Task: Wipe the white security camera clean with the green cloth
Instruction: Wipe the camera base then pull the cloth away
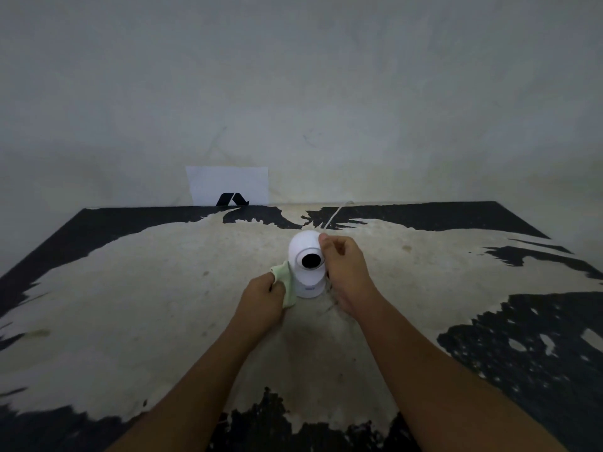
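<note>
Your right hand (346, 272) grasps the camera (308, 265), upright mid-table (163, 305), steadying it; your left hand (264, 296), fingers clenched on the cloth (287, 282), presses it against the camera's left flank.

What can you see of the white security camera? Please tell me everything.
The white security camera looks like glossy plastic: a domed head with a round black lens facing the viewer, on a cylindrical base. It stands upright on the worn table. The right hand steadies its side; the left hand presses the green cloth against its other side.
</note>
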Demonstrator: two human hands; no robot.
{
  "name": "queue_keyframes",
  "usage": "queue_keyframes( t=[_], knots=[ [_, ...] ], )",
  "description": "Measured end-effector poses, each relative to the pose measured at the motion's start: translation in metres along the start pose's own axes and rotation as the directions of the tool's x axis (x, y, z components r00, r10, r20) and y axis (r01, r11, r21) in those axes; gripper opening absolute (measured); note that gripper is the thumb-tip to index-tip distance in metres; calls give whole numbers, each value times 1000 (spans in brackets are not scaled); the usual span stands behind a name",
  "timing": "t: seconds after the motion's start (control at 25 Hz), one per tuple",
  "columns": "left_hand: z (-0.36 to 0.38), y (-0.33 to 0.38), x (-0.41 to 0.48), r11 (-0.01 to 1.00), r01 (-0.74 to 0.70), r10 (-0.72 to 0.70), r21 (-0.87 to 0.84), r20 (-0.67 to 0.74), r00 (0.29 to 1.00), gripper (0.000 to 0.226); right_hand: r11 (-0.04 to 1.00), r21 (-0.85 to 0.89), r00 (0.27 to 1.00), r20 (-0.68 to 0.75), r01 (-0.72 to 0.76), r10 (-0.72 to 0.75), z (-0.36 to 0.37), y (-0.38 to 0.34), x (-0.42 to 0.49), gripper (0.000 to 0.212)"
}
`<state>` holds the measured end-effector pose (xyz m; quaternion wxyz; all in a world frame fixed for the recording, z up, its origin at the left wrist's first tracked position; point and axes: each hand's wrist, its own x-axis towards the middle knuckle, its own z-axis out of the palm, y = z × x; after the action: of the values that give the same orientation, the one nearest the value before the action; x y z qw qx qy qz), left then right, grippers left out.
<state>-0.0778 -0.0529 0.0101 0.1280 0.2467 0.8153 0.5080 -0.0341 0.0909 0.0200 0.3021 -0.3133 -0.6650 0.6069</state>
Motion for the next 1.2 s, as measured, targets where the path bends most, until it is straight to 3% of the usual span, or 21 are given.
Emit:
queue_keyframes(
  t=[0.08, 0.2, 0.28, 0.36, 0.44, 0.52, 0.6, 0.72, 0.88, 1.08, 1.2],
  knots=[
    [-10, 1, -10, 957, 109, -104, -269, 35, 994, 32, 999, -32, 999, -32, 14, -15, -1, -7, -7, 43],
    [-23, 7, -29, 853, 174, -133, -492, 117, 984, 26, 962, -135, 962, -98, 239, -253, -11, -20, -45, 20],
    [-27, 19, -43, 834, 149, -80, -531, 152, 985, 25, 921, -111, 928, 39, 373, -371, -23, -28, -81, 3],
    [-28, 33, -56, 805, 120, -16, -581, 180, 983, 24, 873, -121, 864, 262, 473, -431, -34, -30, -113, 6],
    [-23, 45, -66, 762, 113, 31, -637, 211, 977, 30, 833, -152, 822, 328, 532, -465, -44, -26, -127, 7],
    [-14, 53, -72, 734, 111, 58, -670, 225, 973, 35, 884, -104, 870, 261, 455, -417, -55, -25, -129, 9],
    [-4, 60, -78, 775, 65, 80, -629, 200, 976, 29, 949, 18, 925, 217, 315, -312, -64, -26, -128, 7],
    [10, 65, -84, 917, -164, 231, -364, 146, 962, 26, 980, 150, 972, 176, 130, -156, -75, -25, -124, 18],
    [26, 70, -84, 932, -340, 359, -127, 172, 918, 25, 963, 267, 987, 157, -20, -23, -88, -20, -119, 15],
    [38, 71, -76, 949, -262, 287, -173, 140, 948, 16, 971, 236, 990, 144, -38, 4, -106, -13, -113, 10],
    [40, 66, -64, 953, -127, 165, -275, 119, 979, 20, 998, 11, 998, 28, 59, -59, -124, -6, -105, 12]
  ],
)
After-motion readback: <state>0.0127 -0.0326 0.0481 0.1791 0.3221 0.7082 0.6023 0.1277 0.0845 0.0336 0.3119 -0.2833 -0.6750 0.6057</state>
